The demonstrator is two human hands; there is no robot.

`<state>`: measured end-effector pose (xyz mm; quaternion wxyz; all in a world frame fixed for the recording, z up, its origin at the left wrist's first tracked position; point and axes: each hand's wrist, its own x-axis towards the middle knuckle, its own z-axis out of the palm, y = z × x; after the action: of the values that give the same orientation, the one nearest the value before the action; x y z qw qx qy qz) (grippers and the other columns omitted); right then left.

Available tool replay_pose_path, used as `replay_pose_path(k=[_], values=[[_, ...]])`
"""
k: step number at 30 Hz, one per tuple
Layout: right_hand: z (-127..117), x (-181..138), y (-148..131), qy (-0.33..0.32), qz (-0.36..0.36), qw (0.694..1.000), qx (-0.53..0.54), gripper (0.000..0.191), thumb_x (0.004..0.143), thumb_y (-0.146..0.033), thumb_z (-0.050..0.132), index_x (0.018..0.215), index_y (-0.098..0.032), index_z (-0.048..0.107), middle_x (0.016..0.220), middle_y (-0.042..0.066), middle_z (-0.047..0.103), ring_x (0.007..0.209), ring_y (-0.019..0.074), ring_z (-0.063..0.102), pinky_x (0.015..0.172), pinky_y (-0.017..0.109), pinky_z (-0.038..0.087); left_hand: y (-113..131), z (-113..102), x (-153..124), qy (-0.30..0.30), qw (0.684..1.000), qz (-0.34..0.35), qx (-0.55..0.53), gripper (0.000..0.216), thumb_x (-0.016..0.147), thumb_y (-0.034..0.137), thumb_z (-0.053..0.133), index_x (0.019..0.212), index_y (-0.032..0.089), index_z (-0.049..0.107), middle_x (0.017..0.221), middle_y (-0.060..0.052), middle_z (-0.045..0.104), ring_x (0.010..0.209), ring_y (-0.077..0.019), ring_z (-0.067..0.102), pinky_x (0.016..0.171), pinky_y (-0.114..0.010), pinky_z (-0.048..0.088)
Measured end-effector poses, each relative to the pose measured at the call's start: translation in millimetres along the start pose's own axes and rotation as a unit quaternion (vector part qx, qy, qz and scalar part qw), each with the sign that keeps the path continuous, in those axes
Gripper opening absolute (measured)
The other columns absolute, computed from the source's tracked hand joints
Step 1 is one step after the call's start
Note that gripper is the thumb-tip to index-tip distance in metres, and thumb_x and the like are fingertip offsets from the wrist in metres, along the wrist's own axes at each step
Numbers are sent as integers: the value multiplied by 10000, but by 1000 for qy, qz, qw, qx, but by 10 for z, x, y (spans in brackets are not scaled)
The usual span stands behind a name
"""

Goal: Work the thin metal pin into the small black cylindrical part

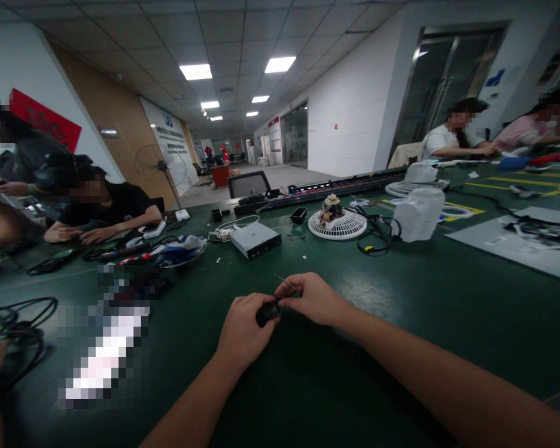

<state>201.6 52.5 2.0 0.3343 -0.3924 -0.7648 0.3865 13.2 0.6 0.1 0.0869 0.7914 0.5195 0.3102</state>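
Note:
Above the green tabletop, my left hand (pixel 245 326) is closed around a small black cylindrical part (pixel 267 312). My right hand (pixel 312 298) pinches a thin metal rod (pixel 284 281), its free end pointing up and to the left. The right fingertips are at the upper right edge of the black part; whether they touch it I cannot tell. My left fingers hide much of the part.
Beyond my hands lie a grey disc drive (pixel 256 238), a small black tray (pixel 299 215), a white fan grille with its motor (pixel 337 223) and a white housing (pixel 419 214). Black cables (pixel 21 330) lie at the left. A co-worker in black (pixel 112 205) sits far left.

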Motion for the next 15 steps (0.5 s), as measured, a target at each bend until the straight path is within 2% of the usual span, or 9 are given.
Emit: replay_pose_path(k=[3, 6, 11, 15], values=[[-3, -5, -18, 7, -4, 1000, -3, 157, 748, -183, 664, 878, -210, 749, 859, 15, 748, 827, 180, 686, 818, 320, 522, 3, -10, -6, 4, 1000, -3, -7, 255, 748, 186, 687, 994, 248, 667, 970, -7, 707, 933, -221, 633, 866, -401, 472], [10, -2, -32, 29, 14, 999, 10, 188, 723, -157, 676, 899, -184, 735, 877, 30, 741, 822, 176, 683, 774, 301, 526, -2, 2, -2, 9, 1000, -10, -23, 269, 750, 196, 687, 1013, 246, 668, 982, -21, 705, 940, -228, 633, 870, -408, 477], [24, -12, -87, 31, -1, 999, -29, 155, 726, -152, 669, 858, -205, 730, 865, 7, 734, 834, 174, 669, 767, 300, 493, 30, 86, 47, 12, 995, -58, -75, 299, 770, 161, 651, 1058, 241, 639, 1034, -36, 686, 957, -228, 623, 849, -397, 489], [33, 56, -40, 44, 35, 998, 23, 143, 742, -193, 656, 868, -198, 723, 868, 20, 734, 824, 183, 670, 766, 314, 502, 59, 145, 124, -3, 991, -84, -100, 269, 826, 144, 574, 1083, 220, 588, 1048, -56, 659, 943, -221, 630, 817, -377, 507]])
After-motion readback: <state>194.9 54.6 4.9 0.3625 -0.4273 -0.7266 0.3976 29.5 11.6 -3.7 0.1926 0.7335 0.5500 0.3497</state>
